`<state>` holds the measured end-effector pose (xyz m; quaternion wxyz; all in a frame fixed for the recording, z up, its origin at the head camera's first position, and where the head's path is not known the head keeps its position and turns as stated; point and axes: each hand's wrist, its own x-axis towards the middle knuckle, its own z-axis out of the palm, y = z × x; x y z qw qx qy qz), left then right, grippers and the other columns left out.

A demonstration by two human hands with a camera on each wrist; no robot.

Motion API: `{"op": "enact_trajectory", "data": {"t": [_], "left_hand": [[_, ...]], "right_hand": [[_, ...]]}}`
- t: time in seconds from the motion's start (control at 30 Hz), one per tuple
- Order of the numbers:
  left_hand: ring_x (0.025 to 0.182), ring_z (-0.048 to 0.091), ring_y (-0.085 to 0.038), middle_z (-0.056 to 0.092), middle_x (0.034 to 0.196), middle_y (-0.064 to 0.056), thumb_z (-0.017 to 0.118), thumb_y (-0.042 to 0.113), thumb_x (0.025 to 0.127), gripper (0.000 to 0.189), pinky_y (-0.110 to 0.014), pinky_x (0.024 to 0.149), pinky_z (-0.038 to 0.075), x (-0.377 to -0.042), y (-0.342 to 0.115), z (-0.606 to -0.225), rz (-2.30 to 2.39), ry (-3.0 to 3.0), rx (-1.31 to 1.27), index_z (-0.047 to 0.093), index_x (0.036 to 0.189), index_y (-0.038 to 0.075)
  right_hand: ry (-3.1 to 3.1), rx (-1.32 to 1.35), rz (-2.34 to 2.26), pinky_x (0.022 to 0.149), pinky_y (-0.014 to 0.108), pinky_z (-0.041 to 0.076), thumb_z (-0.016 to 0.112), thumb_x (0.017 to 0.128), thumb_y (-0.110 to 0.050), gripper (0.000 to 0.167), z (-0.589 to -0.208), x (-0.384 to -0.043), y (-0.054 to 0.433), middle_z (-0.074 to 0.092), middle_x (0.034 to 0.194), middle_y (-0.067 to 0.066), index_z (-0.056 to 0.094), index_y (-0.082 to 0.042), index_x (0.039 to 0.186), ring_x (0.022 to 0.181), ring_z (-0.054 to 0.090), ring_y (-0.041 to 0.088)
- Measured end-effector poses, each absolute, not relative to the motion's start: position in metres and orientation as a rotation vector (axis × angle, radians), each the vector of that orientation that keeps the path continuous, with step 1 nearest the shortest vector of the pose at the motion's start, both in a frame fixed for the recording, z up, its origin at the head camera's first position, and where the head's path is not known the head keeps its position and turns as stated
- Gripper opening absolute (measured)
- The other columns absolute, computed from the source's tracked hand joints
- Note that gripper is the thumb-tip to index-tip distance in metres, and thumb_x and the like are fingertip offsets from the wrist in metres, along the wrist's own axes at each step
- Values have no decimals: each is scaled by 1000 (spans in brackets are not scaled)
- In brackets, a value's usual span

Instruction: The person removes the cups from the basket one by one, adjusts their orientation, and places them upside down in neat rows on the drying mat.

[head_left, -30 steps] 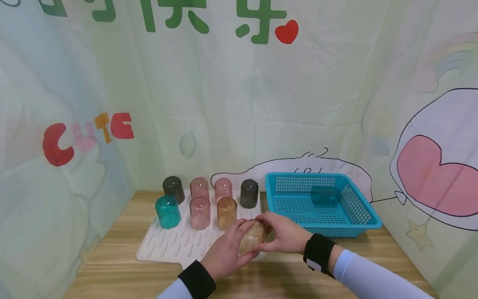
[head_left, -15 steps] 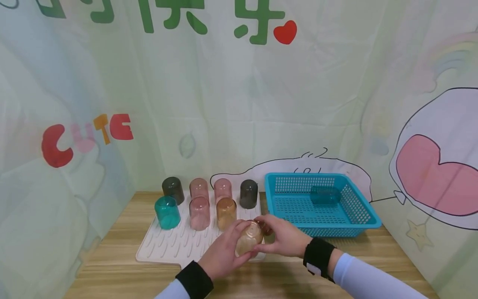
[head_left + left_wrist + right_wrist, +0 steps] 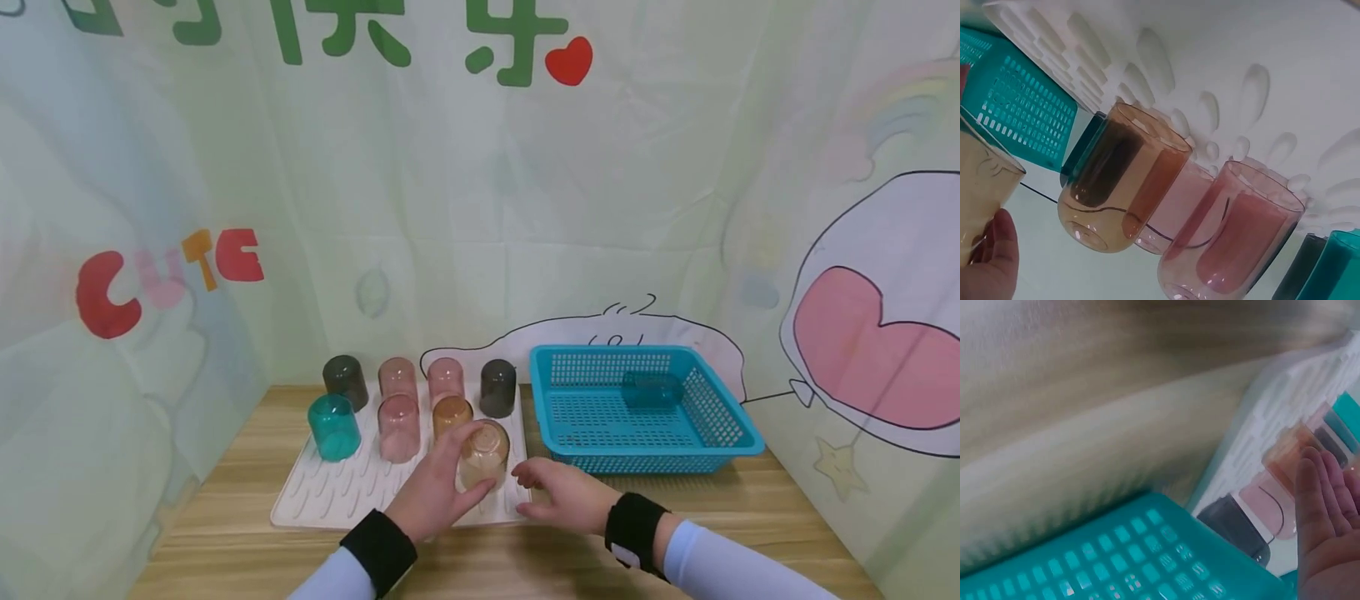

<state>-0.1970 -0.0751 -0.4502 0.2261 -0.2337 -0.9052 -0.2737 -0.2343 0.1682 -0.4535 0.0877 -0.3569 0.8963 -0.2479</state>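
Note:
In the head view my left hand (image 3: 433, 490) grips a pale amber glass (image 3: 487, 454), fingers along its far side and thumb at its near side. The glass is bottom up over the right front of the white drying mat (image 3: 330, 504). A thumb and part of that glass (image 3: 985, 181) show at the edge of the left wrist view. My right hand (image 3: 570, 496) is just right of the glass, holding nothing, its fingers (image 3: 1319, 494) extended. Behind the held glass stands a deeper amber glass (image 3: 452, 414), with a pink glass (image 3: 399, 429) on its left.
Upside down on the mat are also a teal glass (image 3: 334, 429), two more pink ones and two dark grey ones, such as the right-hand grey glass (image 3: 498, 389). A blue basket (image 3: 652, 462) stands right of the mat, a teal glass (image 3: 651, 390) lying in it.
The pale amber glass has gone from being held tilted in both hands to bottom up in my left hand alone. My right hand has let go and moved slightly right.

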Motion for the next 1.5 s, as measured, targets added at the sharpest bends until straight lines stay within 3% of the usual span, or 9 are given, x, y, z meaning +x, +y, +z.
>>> {"op": "enact_trajectory", "data": {"t": [0.37,0.73,1.07,1.5], "left_hand": [[114,61,-22,49,133,-9,85,35,84,81,-38,98,58,-217,-64,-441,-760,-2460,-617,36,145,16],[120,60,-25,55,134,-10,86,34,83,79,-43,104,54,-235,-46,-443,-757,-2515,-511,39,143,14],[118,63,-27,50,141,-13,84,35,85,79,-42,104,54,-253,-37,-450,-633,-2584,-460,38,144,11],[104,67,-26,46,143,-16,83,37,86,80,-38,95,59,-271,-27,-462,-476,-2666,-407,37,144,6]], "right_hand": [[2620,-1332,-409,101,30,54,68,97,-34,35,-477,-234,174,68,125,-6,64,-17,128,117,63,6],[2572,-1400,-338,104,28,52,71,94,-28,39,-478,-227,173,67,127,-3,63,-14,129,119,62,9],[2542,-1425,-351,107,27,49,71,94,-26,41,-481,-226,170,66,130,1,61,-11,131,123,60,10],[2529,-1515,-343,105,26,50,71,94,-25,41,-488,-228,172,66,129,3,61,-10,130,122,60,11]]}}
